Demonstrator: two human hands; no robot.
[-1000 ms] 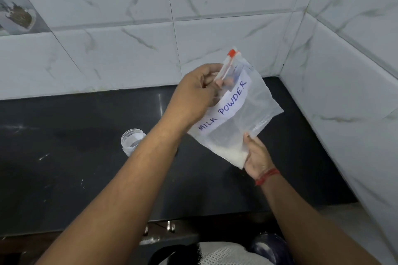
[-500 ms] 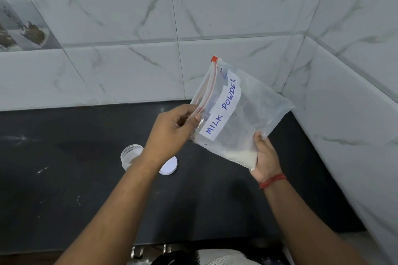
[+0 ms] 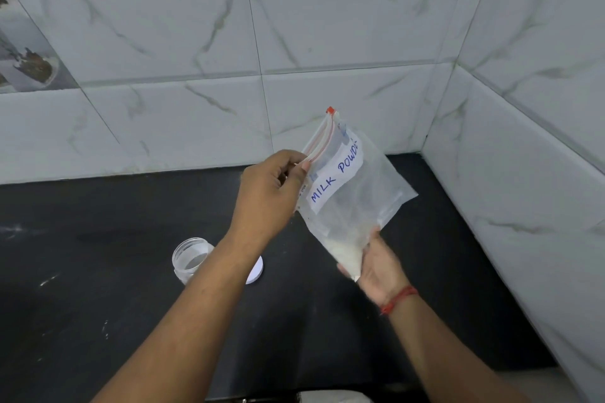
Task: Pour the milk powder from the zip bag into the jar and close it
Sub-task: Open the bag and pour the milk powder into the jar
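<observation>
While the left hand [image 3: 266, 188] pinches the zip bag [image 3: 353, 186], right hand [image 3: 379, 267] cups its corner — jar [image 3: 190, 258] half hidden, lid [image 3: 257, 270] mostly hidden.

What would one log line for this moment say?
left hand: pinches zip edge | right hand: holds clear plastic zip bag | clear jar: open, on counter

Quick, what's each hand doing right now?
Left hand: pinches the zip bag at its zip edge.
Right hand: holds the bag's bottom corner.
</observation>
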